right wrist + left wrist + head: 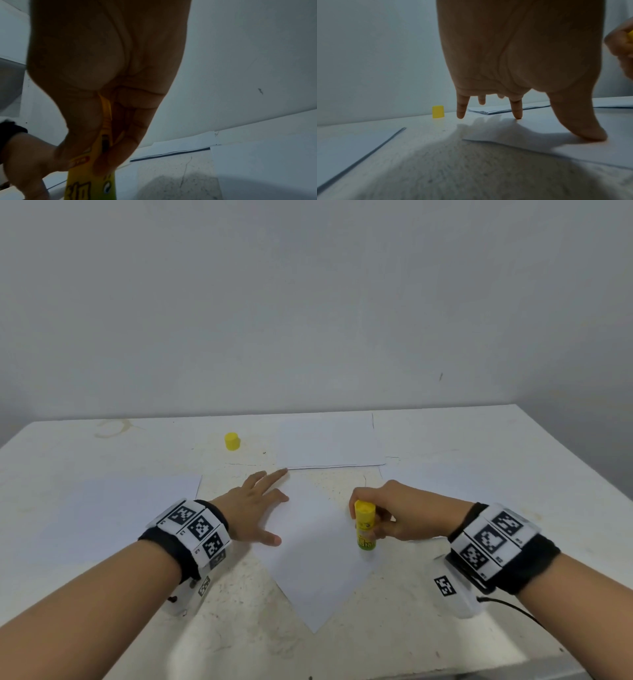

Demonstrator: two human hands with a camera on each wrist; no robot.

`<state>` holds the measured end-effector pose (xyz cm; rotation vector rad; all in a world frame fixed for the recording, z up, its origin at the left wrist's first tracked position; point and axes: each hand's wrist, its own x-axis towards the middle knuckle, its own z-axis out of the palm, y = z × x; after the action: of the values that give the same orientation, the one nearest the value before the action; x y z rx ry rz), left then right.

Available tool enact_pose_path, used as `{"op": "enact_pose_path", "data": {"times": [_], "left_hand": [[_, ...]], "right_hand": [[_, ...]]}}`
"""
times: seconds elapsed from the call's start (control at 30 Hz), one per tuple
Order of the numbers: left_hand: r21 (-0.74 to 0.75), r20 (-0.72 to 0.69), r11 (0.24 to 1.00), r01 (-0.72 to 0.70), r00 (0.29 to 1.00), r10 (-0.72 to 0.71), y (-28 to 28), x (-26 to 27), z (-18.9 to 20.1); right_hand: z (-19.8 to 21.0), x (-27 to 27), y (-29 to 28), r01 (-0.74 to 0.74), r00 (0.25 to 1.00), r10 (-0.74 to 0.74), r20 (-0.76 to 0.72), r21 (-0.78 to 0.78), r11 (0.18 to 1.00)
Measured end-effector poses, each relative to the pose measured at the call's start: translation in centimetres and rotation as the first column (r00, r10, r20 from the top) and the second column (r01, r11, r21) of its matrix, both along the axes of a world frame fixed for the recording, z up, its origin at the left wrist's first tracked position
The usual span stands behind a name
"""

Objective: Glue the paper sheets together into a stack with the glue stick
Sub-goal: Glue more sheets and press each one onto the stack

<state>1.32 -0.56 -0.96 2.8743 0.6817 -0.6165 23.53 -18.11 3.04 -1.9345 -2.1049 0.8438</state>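
Note:
A white sheet lies turned like a diamond in front of me on the table. My left hand presses flat on its left part with straight, spread fingers; in the left wrist view the thumb and fingertips touch the sheet. My right hand grips the yellow-green glue stick upright, its lower end on the sheet's right part. In the right wrist view the fingers wrap the glue stick. A stack of sheets lies behind the hands.
The yellow cap stands at the back, left of the stack, also seen as cap. More paper lies at the left and another sheet at the right. The white table ends at a grey wall behind.

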Motion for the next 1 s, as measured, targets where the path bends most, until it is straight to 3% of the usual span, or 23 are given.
{"op": "enact_pose_path", "data": {"times": [0.1, 0.2, 0.3, 0.37, 0.43, 0.5, 0.53, 0.67, 0.77, 0.87, 0.93, 1.0], "left_hand": [[-0.058, -0.018, 0.998, -0.015, 1.0, 0.014, 0.2, -0.4, 0.3], [-0.057, 0.05, 0.998, 0.002, 0.999, 0.001, 0.6, -1.3, 0.5], [-0.039, 0.05, 0.999, -0.017, 0.999, 0.019, 0.8, -2.5, 0.4], [-0.01, 0.027, 0.998, -0.054, 0.998, 0.054, 0.8, -3.3, 0.0], [-0.005, 0.015, 0.994, -0.106, 0.994, 0.107, 0.4, -3.9, -0.5], [-0.035, -0.026, 0.987, -0.16, 0.987, 0.159, 0.1, -4.3, -1.0], [-0.065, -0.068, 0.98, -0.188, 0.981, 0.184, -0.1, -4.4, -1.1], [-0.144, -0.128, 0.961, -0.234, 0.968, 0.217, 0.1, -4.4, -1.9], [-0.151, -0.128, 0.952, -0.268, 0.96, 0.25, 0.2, -4.2, -2.5], [-0.156, -0.136, 0.945, -0.287, 0.954, 0.267, 0.4, -4.0, -2.7], [-0.157, -0.146, 0.943, -0.293, 0.951, 0.272, 0.2, -4.0, -2.4], [-0.172, -0.138, 0.941, -0.291, 0.953, 0.269, 0.3, -4.0, -2.3]], "right_hand": [[0.8, 0.5, 0.4, 0.008, 1.0, -0.009, -0.026, -0.042, 0.999], [2.1, 1.5, 1.2, 0.172, 0.931, -0.161, -0.327, 0.007, 0.985], [3.0, 1.8, 2.2, 0.424, 0.654, -0.269, -0.707, 0.047, 0.905], [2.7, 1.2, 3.4, 0.518, 0.381, -0.266, -0.886, -0.034, 0.854], [2.0, 0.3, 5.2, 0.559, 0.122, -0.298, -0.947, -0.182, 0.809], [1.2, -0.7, 7.1, 0.525, -0.025, -0.358, -0.933, -0.317, 0.789], [0.6, -1.3, 8.0, 0.491, -0.031, -0.39, -0.92, -0.354, 0.796], [-1.1, -4.5, 12.4, 0.46, 0.152, -0.431, -0.89, -0.322, 0.828], [-1.9, -6.7, 16.3, 0.549, 0.47, -0.477, -0.743, -0.177, 0.817], [-2.2, -8.6, 19.3, 0.547, 0.728, -0.457, -0.511, 0.032, 0.836], [-2.5, -9.7, 20.8, 0.503, 0.818, -0.429, -0.383, 0.116, 0.856], [-2.8, -10.6, 21.9, 0.468, 0.859, -0.408, -0.309, 0.152, 0.871]]}}
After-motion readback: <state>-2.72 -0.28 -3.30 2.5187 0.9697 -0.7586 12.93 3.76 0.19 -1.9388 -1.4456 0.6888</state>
